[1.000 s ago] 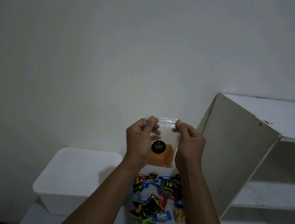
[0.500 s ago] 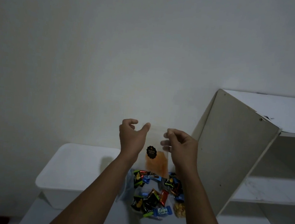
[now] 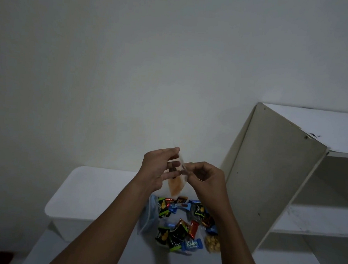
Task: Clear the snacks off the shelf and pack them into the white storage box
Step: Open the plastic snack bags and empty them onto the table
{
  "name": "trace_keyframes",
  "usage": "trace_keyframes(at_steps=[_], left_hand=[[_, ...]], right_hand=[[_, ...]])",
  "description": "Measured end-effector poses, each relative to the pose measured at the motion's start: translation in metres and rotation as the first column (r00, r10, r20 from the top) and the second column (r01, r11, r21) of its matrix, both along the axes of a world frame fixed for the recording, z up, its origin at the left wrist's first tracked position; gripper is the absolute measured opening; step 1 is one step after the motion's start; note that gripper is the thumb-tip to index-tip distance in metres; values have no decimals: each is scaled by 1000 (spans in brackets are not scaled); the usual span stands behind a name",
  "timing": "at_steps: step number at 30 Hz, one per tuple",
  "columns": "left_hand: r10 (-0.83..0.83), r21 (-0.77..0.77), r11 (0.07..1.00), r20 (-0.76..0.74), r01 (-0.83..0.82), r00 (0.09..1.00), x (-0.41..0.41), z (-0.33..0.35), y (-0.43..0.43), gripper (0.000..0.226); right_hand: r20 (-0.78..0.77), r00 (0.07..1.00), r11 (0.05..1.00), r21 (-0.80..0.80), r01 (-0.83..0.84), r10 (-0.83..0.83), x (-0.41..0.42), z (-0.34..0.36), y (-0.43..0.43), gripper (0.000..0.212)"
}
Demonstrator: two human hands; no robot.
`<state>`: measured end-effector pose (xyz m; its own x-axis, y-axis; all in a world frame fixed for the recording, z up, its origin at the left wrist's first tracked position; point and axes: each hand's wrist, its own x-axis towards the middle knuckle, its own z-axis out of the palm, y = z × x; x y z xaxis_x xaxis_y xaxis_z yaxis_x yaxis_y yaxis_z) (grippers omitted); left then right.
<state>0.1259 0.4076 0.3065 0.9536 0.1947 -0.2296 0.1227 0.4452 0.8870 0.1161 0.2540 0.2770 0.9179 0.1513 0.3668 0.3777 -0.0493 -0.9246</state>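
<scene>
I hold a clear chip pouch (image 3: 176, 185) with orange chips and a black round label edge-on above the table. My left hand (image 3: 157, 170) lays straight, spread fingers against its face. My right hand (image 3: 205, 179) pinches the pouch's right edge. Below the hands lies a pile of small wrapped snacks (image 3: 184, 226) in green, black, blue and red, with a small bag of nuts (image 3: 212, 243) beside it. The white storage box (image 3: 75, 207) stands to the left. The white shelf (image 3: 269, 181) rises on the right; the boards I can see carry no snacks.
A clear plastic bag (image 3: 146, 217) lies crumpled at the left of the snack pile. A plain white wall fills the background. The shelf's side panel stands close to my right forearm. The grey table surface (image 3: 148, 261) runs toward me.
The pouch has dropped lower and turned from facing me to edge-on. Both hands let go of its top edge; the right one now pinches its side.
</scene>
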Motion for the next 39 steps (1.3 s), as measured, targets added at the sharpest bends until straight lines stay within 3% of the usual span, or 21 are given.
trace_keyframes(at_steps=[3,5,10,14,20,23,30,34,39], left_hand=[[-52,31,998,35,51,998,1,-1,2,14],[-96,77,993,67,90,993,0,-3,2,14],[-223,289,941,133,177,966,-5,-4,-1,26],[-282,395,896,148,205,948,-7,-2,-3,26],[-235,394,906,159,156,959,-4,-5,-4,19],[-195,369,922,181,117,964,-2,-5,-4,17],[-242,409,896,130,170,961,3,-9,-1,34],[-149,387,919,160,77,976,5,-12,1,37],[-89,344,939,190,18,978,6,-16,-2,39]], right_hand=[[-73,997,998,67,-20,25,4,0,-5,7],[-136,990,996,93,-15,28,6,5,-5,13],[-222,975,1000,-20,6,-11,15,25,-3,33],[-204,978,995,-97,21,-41,19,30,-3,22],[-145,984,989,-117,87,-104,27,24,-1,17],[-164,985,992,-123,28,-49,27,20,-2,12],[-52,988,973,-185,134,-146,35,6,2,12],[-44,995,971,-226,74,-86,32,3,0,18],[-26,990,966,-223,132,-141,30,-6,5,20]])
